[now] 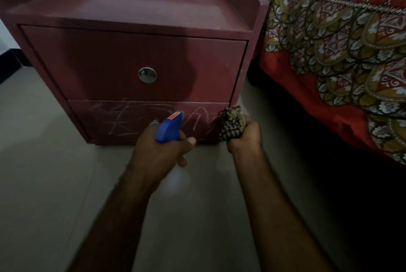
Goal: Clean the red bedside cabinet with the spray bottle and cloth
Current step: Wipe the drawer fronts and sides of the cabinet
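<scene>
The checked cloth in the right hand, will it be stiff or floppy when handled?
Probably floppy: the checked cloth is crumpled into a ball inside the right hand. Likely light too, since that one hand alone holds it up.

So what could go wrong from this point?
Spray from the spray bottle in the left hand, aimed at the scribbled lower drawer, may run onto the floor. Mist may drift onto the bedspread close beside the cabinet. The cloth, bunched in the right hand, may only smear the marks.

pale tiled floor, red cabinet standing on it
</scene>
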Demonstrator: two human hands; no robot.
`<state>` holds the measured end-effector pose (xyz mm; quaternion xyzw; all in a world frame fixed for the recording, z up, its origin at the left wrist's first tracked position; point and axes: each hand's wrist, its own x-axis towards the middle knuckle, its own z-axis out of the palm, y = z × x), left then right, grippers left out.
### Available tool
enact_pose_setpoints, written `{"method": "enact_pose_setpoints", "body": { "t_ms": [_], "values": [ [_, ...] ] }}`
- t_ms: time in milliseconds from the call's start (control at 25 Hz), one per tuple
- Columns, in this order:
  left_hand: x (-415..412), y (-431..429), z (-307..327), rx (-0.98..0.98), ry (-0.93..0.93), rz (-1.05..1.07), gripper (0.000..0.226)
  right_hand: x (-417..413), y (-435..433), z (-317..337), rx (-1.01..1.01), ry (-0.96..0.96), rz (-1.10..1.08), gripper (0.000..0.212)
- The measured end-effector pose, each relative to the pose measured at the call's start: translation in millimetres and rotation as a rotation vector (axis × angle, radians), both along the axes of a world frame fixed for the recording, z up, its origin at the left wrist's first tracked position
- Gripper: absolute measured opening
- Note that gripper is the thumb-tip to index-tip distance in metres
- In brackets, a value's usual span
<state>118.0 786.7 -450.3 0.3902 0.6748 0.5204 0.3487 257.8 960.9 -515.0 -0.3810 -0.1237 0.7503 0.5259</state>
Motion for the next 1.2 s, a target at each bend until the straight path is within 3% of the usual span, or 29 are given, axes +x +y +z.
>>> {"method": "enact_pose_setpoints", "body": {
  "t_ms": [320,720,960,1200],
  "values": [
    [9,-11,12,0.030,0.001,-0.051,0.022,-5,0,26,0.031,-0.105,0.026,0.033],
    [13,-8,42,0.173,0.062,-0.104,0.023,-14,-1,48,0.109,-0.044,0.030,0.033],
    [9,-15,43,0.189,0.081,-0.088,0.022,-19,6,84,0.183,0.029,0.018,0.047],
    [11,-17,46,0.173,0.085,-0.097,0.023,-22,-9,76,0.085,0.044,-0.033,0.041]
  ]
}}
